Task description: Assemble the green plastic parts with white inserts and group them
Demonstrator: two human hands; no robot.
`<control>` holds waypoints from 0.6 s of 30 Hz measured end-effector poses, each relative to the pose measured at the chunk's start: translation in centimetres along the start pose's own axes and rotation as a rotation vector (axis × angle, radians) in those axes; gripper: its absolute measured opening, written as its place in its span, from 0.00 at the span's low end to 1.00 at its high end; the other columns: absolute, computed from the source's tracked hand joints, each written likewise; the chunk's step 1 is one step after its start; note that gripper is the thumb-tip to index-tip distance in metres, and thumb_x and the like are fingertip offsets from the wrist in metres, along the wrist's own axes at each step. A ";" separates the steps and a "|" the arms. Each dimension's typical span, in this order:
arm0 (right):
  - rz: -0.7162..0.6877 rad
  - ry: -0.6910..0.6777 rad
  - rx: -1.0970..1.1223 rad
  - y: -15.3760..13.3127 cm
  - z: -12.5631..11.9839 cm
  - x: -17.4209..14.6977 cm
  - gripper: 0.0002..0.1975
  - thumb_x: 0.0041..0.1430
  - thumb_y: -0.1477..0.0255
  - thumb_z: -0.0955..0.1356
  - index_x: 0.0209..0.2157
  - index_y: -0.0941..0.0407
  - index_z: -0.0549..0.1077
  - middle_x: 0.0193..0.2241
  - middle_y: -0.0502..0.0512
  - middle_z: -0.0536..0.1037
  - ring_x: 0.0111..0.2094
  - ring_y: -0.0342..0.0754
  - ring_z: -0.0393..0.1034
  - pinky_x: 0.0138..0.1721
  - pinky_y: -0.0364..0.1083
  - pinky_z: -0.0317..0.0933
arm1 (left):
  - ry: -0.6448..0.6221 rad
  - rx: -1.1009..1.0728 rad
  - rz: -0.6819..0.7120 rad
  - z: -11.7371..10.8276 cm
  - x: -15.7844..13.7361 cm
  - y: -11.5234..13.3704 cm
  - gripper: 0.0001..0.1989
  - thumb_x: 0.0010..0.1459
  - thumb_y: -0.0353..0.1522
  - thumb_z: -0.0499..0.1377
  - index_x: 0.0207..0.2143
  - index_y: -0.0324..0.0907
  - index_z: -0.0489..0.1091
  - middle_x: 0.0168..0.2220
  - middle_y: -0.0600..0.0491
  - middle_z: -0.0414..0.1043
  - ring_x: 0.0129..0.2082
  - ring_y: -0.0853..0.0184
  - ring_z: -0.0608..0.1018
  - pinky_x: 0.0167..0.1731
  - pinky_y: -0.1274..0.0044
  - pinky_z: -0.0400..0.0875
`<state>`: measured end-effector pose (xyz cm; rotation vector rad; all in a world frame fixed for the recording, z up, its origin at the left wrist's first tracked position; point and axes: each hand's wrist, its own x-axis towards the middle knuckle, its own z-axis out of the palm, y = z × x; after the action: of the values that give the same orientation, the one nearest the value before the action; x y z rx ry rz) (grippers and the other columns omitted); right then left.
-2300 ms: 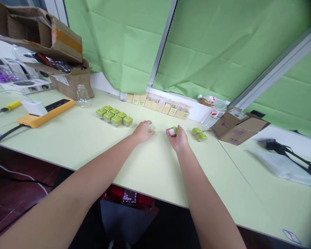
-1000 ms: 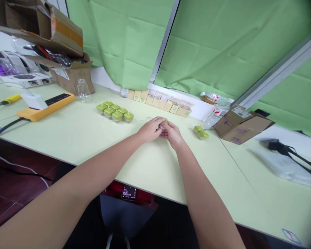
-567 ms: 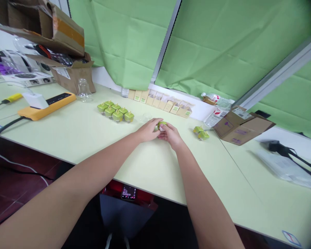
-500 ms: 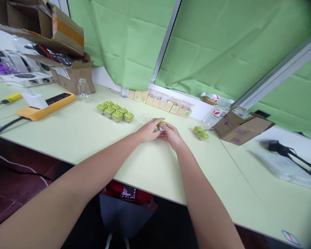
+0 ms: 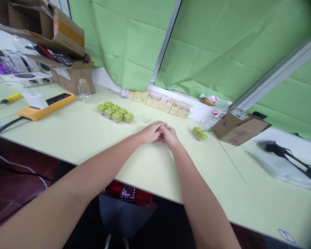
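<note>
My left hand and my right hand are closed together above the middle of the table, fingers overlapping. Between them is a small green-lidded container, seen there half a second ago; the hands now hide it. Just beyond the left hand lies a small clear plastic piece. To the left stands a cluster of green-lidded clear containers, each lid carrying a yellowish loop. A smaller group of the same containers sits to the right of my hands.
Small cardboard boxes line the table's back edge. At left are an orange power strip, a clear jar and stacked cartons. On the right are plastic bottles, an open carton and a black cable.
My hands have closed further over the green-lidded container, so its lid no longer shows. Both have shifted slightly toward me. The view has turned a little to the right.
</note>
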<state>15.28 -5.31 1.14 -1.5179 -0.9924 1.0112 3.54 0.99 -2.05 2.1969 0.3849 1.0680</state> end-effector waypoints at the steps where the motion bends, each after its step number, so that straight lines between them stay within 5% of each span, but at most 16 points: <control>1: 0.000 -0.001 -0.001 0.0 0.0 0.0 0.06 0.51 0.69 0.67 0.31 0.57 0.72 0.17 0.50 0.74 0.18 0.47 0.72 0.24 0.48 0.73 | -0.001 0.002 -0.001 0.1 -0.1 0.0 0.28 0.55 0.21 0.50 0.57 0.41 0.67 0.60 0.46 0.65 0.60 0.62 0.68 0.64 0.67 0.59; 18: -0.036 0.042 -0.051 0.4 0.2 0.4 0.07 0.48 0.67 0.66 0.27 0.56 0.70 0.14 0.48 0.70 0.15 0.45 0.66 0.17 0.44 0.67 | 0.044 0.006 -0.079 0.6 0.0 0.7 0.25 0.56 0.22 0.50 0.56 0.39 0.67 0.57 0.44 0.64 0.56 0.61 0.70 0.61 0.67 0.63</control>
<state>15.25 -4.95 0.67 -1.5515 -1.0188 0.9310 4.01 0.20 -1.86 2.1483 0.4912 1.0747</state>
